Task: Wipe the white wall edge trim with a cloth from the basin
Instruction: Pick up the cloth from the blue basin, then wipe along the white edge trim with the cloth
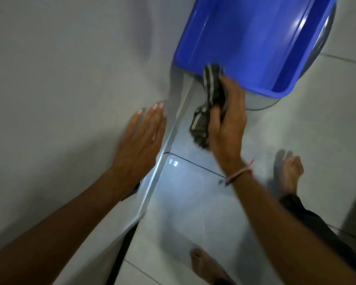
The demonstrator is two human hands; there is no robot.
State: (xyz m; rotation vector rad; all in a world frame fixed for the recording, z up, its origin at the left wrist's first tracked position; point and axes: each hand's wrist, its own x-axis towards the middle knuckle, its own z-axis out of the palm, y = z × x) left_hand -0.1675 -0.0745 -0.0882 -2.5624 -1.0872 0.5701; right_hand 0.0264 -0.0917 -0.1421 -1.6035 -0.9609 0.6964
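- I saw the right hand (pixel 226 122) in the middle of the frame, its fingers curled tight around a dark cloth (pixel 208 108) with pale stripes.
- The cloth ran up from that fist to the near rim of the blue basin (pixel 255 44), which filled the upper right of the frame; its upper end lay blurred against the rim, and I could not tell whether it touched.
- The lower end of the cloth hung bunched just left of the fist, above the pale floor tiles (pixel 193 202).
- The left hand (pixel 140 138) sat left of centre, open and flat, fingers straight and pressed together, pointing toward the top of the frame over the white wall (pixel 60 68).
- The white trim (pixel 162 153) ran diagonally from lower left toward the basin, passing between the 2 hands.
- 2 bare feet (pixel 290 171) stood on the tiles at lower right, and a thin band (pixel 238 173) circled the right wrist.
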